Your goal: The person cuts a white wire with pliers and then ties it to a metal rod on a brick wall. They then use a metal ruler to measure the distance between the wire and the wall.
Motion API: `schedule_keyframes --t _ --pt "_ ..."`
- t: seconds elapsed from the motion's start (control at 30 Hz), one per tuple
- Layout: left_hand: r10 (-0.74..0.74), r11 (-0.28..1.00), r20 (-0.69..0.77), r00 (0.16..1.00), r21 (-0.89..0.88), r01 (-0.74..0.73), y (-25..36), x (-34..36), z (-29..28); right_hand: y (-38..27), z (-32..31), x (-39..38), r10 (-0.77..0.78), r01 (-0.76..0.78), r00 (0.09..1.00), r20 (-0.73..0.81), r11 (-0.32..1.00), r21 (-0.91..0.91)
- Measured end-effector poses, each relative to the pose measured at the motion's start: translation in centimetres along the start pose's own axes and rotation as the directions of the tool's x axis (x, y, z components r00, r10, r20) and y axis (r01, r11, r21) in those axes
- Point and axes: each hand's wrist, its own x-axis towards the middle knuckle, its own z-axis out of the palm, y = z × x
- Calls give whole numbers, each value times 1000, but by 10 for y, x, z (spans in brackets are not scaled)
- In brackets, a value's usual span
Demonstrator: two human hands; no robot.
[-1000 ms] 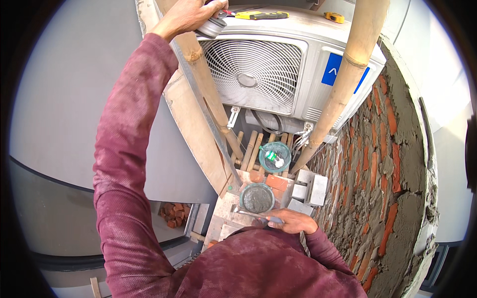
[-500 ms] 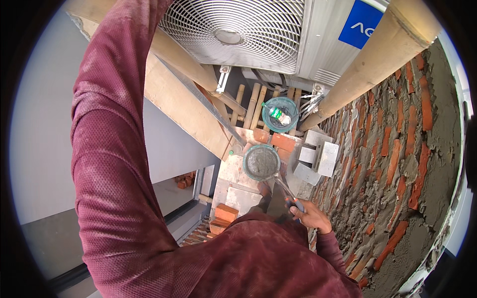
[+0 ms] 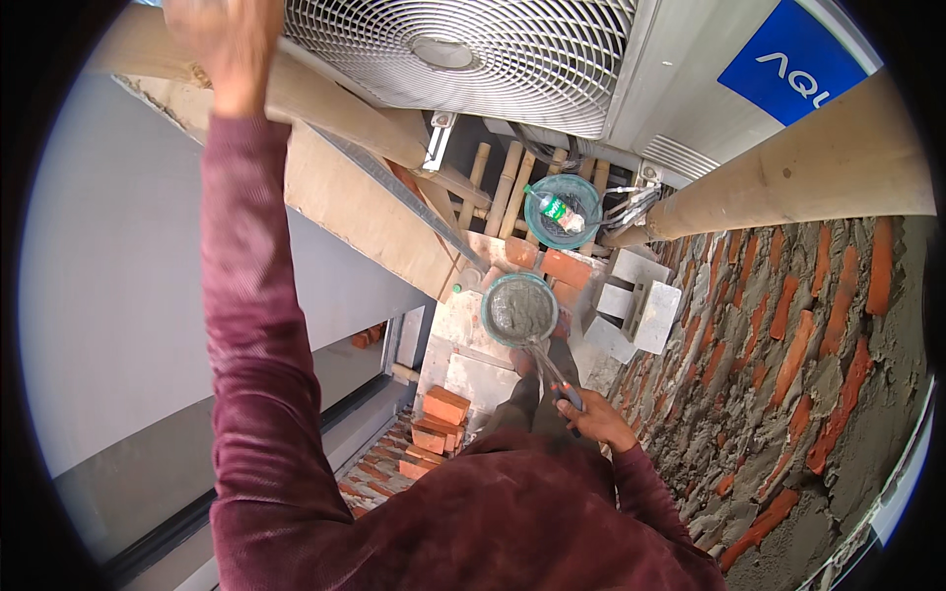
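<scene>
Reaching lower since the earlier frame, the right hand (image 3: 598, 421) stays clamped on a trowel (image 3: 554, 372) whose blade meets the mortar pan (image 3: 519, 309) on the platform. Overhead, the left hand (image 3: 225, 37) grips a bamboo pole (image 3: 325, 98); beyond sits a bottle (image 3: 555, 210).

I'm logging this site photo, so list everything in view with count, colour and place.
Air-conditioner unit: one, white, top.
Wooden beam: one, tan, upper right.
Brick wall: one, red with grey mortar, right.
Mortar pan: one, grey mix, centre.
Basin: one, teal, above the pan, holding a bottle.
Grey blocks: a few, beside the wall.
Loose bricks: several, red, lower centre.
Trowel: one, at the pan.
Left hand: gripping the timber, top left.
Right hand: holding the trowel.
</scene>
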Motion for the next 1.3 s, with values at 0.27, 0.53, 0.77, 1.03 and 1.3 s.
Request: schedule_keyframes --t 0.27,0.53,0.77,1.03,1.3 --pt "-848 522 529 0 837 -164 -54 -251 36 21 -6 18 142 -142 990 -5 990 -8" --pt "-937 341 246 -250 803 -488 -208 -326 80 51 -4 32 215 -215 977 5 975 62" --pt "-752 653 499 -431 654 -382 -297 -361 65 83 -8 37 239 -239 971 14 970 35" --pt "-900 435 435 -35 890 -134 -169 -291 65 71 -4 49 213 -213 977 5 976 52" --pt "-471 851 823 318 330 408 -75 -264 29 46 -7 52 195 -194 981 -27 981 12"
